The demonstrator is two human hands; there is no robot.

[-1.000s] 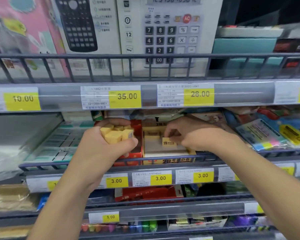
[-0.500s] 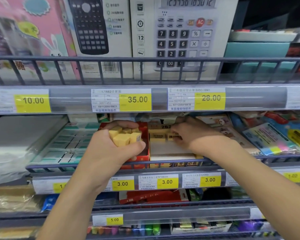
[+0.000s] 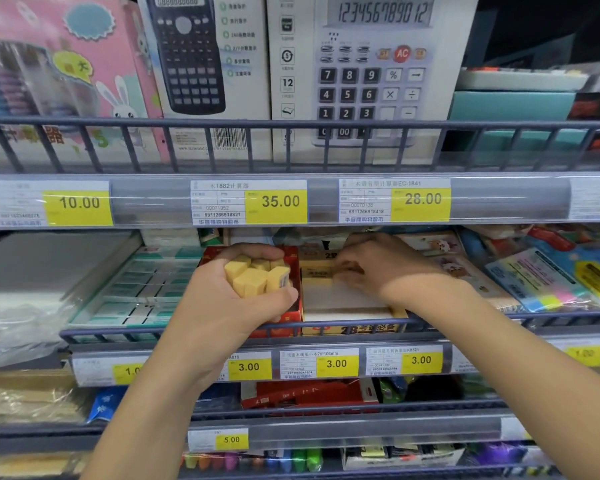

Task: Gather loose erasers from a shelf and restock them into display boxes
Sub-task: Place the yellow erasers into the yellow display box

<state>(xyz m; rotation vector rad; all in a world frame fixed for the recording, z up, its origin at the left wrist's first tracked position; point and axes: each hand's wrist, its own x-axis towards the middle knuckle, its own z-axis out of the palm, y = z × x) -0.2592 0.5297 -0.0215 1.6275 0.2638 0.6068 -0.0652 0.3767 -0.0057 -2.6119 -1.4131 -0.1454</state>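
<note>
My left hand (image 3: 236, 303) grips a cluster of several yellow erasers (image 3: 255, 277) in front of a red display box (image 3: 290, 315) on the middle shelf. Just to its right stands a yellow display box (image 3: 347, 304) marked 2B, with a row of yellow erasers (image 3: 317, 273) at its back and a bare white floor in front. My right hand (image 3: 378, 265) reaches into the back of that box, its fingertips on an eraser in the row; the blur hides whether they pinch it.
A grey wire rail (image 3: 187, 332) runs along the shelf front. Teal-and-white packs (image 3: 142, 289) lie left of the red box, colourful sticky-note packs (image 3: 551, 282) to the right. Calculator boxes (image 3: 361, 74) stand on the shelf above. Price labels line the shelf edges.
My right hand has moved from the front of the yellow box to its back row with an eraser. The left hand keeps its handful. The view has come closer.
</note>
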